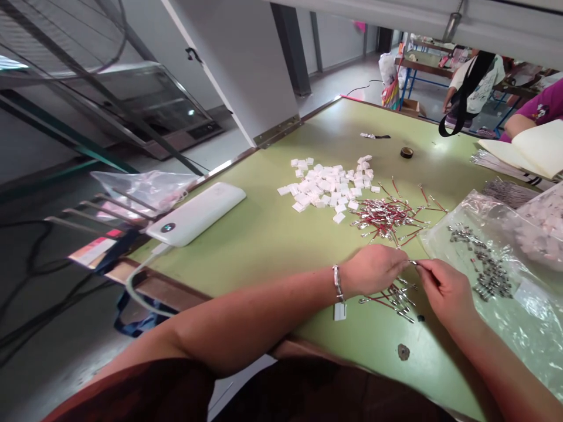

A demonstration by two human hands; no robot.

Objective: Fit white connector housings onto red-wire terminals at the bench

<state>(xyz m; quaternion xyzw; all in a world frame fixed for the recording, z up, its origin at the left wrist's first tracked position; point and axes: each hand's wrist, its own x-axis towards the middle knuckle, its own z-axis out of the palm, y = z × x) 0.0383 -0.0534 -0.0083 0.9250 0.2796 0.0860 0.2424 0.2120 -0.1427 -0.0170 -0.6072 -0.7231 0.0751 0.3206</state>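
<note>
My left hand (pixel 376 269), with a metal bracelet on its wrist, is closed in a pinch. My right hand (pixel 446 290) pinches too, its fingertips almost meeting the left ones. A small metal terminal (pixel 412 263) bridges the gap between both sets of fingertips; whatever it joins is hidden in the fingers. Beneath the hands lie several short red wires with metal ends (pixel 398 300). Just beyond is a larger pile of red wires with metal terminals (pixel 382 218). Left of that pile, small white plastic pieces (pixel 328 184) are spread out.
At right, a clear plastic bag (pixel 528 328) lies under small metal parts (pixel 492 272). A white power bank (pixel 197 215) with a cable rests on the green table (pixel 259 240) at left. Black tape (pixel 407 153) sits farther back. Another person's purple sleeve (pixel 539 108) shows at right.
</note>
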